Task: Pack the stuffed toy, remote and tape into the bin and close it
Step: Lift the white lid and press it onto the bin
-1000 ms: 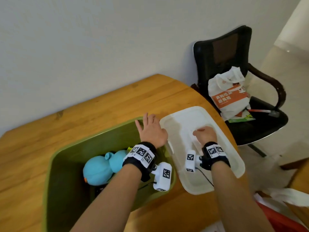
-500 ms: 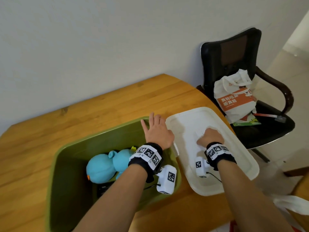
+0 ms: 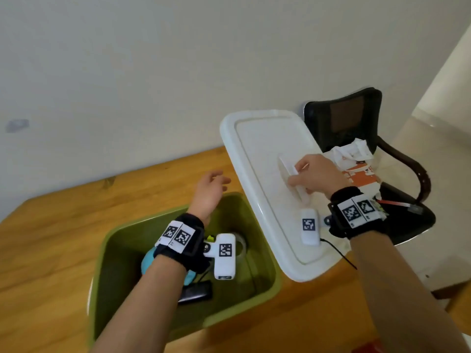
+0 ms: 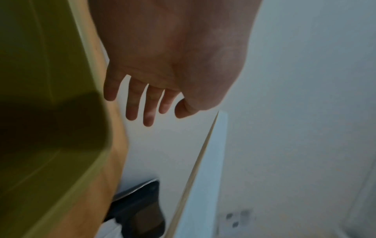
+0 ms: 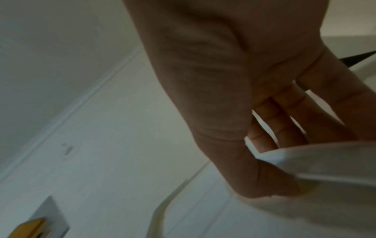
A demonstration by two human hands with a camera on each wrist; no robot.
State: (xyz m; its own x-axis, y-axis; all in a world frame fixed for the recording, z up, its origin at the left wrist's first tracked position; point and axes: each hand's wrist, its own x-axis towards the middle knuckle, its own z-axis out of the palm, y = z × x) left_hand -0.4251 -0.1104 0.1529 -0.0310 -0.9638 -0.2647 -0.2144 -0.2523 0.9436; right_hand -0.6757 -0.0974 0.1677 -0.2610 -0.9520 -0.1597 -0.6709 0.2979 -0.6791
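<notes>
The green bin (image 3: pixel 269 286) stands open on the wooden table (image 3: pixel 51 250). Inside it lie the blue stuffed toy (image 3: pixel 147 261), mostly hidden by my left wrist, the black remote (image 3: pixel 196 293) and a clear tape roll (image 3: pixel 241 244) half behind the wrist camera. My right hand (image 3: pixel 302 175) grips the handle of the white lid (image 3: pixel 257 154) and holds the lid tilted in the air over the bin's right side. In the right wrist view its fingers (image 5: pixel 284 128) curl under the handle (image 5: pixel 317 162). My left hand (image 3: pixel 215 183) hovers over the bin's far rim, fingers (image 4: pixel 140 103) relaxed, holding nothing.
A black office chair (image 3: pixel 356 123) stands to the right of the table with a white and orange bag (image 3: pixel 356 166) on its seat. The wall runs close behind the table. The table's right edge is under the raised lid.
My right hand has lifted the lid off the table and tilted it up beside the bin. My left hand has come off the bin's rim and now hovers.
</notes>
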